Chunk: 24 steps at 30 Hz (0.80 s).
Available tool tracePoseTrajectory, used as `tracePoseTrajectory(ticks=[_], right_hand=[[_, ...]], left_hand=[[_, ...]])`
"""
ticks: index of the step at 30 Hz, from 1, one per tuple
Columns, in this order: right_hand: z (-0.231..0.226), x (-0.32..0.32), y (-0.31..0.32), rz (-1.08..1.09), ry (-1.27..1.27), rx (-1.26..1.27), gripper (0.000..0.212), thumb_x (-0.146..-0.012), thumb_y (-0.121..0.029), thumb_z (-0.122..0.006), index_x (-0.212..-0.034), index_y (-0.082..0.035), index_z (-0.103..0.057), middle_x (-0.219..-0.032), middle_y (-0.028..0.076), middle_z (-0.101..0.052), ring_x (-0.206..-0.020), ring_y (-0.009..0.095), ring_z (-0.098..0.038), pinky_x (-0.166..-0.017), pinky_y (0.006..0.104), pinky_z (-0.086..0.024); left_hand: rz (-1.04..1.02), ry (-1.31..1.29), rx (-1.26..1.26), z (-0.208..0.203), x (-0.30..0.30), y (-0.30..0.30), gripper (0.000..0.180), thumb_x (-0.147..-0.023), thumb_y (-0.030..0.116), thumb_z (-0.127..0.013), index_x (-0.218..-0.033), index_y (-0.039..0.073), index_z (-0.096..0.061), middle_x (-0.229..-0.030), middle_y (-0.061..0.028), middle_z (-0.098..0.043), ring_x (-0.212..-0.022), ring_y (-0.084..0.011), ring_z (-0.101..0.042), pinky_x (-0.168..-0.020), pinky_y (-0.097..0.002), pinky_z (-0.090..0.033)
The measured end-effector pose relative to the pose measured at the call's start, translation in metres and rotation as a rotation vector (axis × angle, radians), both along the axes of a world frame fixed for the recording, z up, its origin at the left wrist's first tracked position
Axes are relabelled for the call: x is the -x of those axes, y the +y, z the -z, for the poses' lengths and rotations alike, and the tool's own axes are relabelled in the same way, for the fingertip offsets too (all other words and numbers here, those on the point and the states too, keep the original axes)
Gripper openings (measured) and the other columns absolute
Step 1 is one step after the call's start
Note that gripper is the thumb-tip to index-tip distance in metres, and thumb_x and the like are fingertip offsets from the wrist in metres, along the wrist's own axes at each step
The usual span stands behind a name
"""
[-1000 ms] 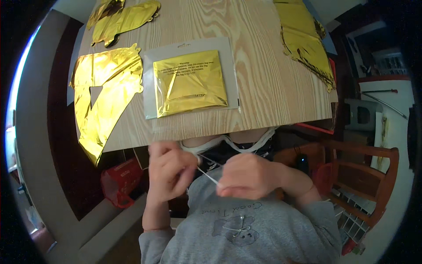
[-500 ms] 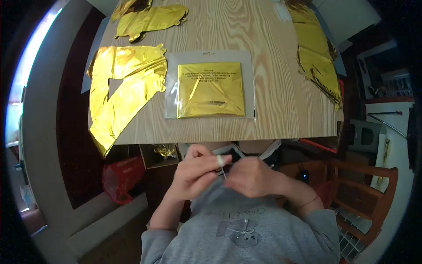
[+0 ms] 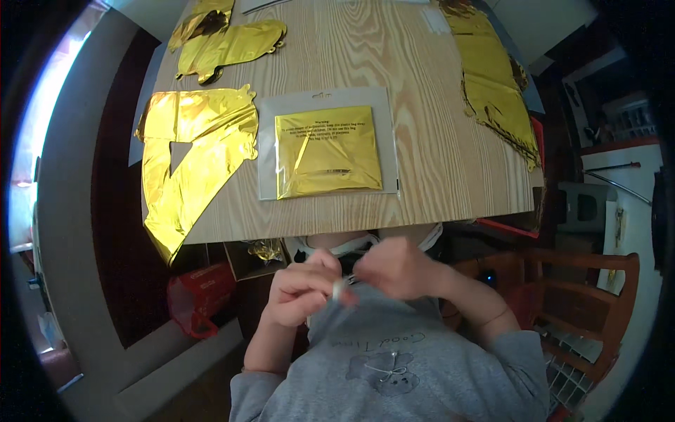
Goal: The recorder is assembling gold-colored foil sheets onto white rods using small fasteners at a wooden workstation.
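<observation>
2 hands, both just off the near table edge, over the lap. L hand (image 3: 302,288): fingers bent in, 1 small white band (image 3: 338,289) at the index tip; blurred, so can't tell if it's pinched or wound on. R hand (image 3: 402,269): just beside & slightly farther out, fingers curled tog.; can't tell if anything's in there.

1 wooden table (image 3: 429,155). Mid, near edge: 1 clear bag (image 3: 267,176) w/ 1 folded gold pack (image 3: 330,151) inside. L side near: 1 gold foil sheet (image 3: 204,165) w/ 1 three-cornered hole, tip hanging over the edge. L side far: more gold foil (image 3: 235,48), approx 2 pcs, overlap so count unsure. R side: gold foil pile (image 3: 496,91), no. of layers unclear.

Below, L: 1 open box (image 3: 247,273) w/ crumpled gold stuff (image 3: 266,250), 1 red bag (image 3: 202,290) farther L. R: 1 wooden chair (image 3: 583,261), 1 grey stool (image 3: 585,205) beyond. 1 grey top (image 3: 450,352) on wearer.
</observation>
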State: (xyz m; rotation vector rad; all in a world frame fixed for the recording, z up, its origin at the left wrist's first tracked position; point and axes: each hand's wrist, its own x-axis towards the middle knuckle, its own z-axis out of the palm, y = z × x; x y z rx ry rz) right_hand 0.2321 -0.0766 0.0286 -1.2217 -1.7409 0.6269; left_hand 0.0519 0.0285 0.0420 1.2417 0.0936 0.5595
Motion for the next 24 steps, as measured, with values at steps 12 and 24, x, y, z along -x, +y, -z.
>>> tracePoseTrajectory(ticks=[12, 24], right_hand=[[-0.018, -0.001, -0.008, -0.045, 0.013, -0.013, 0.007, -0.078, -0.013, -0.061, -0.076, -0.007, -0.057, -0.067, 0.009, -0.058, -0.06, 0.028, -0.059, -0.055, 0.0375, -0.047], [0.002, 0.003, -0.001, 0.097, -0.011, -0.026, 0.008, -0.076, -0.014, -0.061, -0.076, -0.009, -0.055, -0.063, 0.007, -0.055, -0.057, 0.026, -0.058, -0.051, 0.0368, -0.046]], left_hand=[[-0.207, 0.457, -0.964, -0.008, -0.006, 0.004, 0.018, -0.078, 0.01, -0.06, -0.09, 0.0, -0.066, -0.087, -0.0074, -0.067, -0.076, -0.0202, -0.05, -0.073, -0.0338, -0.039], [-0.083, 0.083, -0.218, 0.001, -0.007, -0.003, 0.017, -0.065, 0.004, -0.061, -0.081, 0.006, -0.066, -0.074, -0.0037, -0.062, -0.074, -0.0217, -0.052, -0.072, -0.0322, -0.041]])
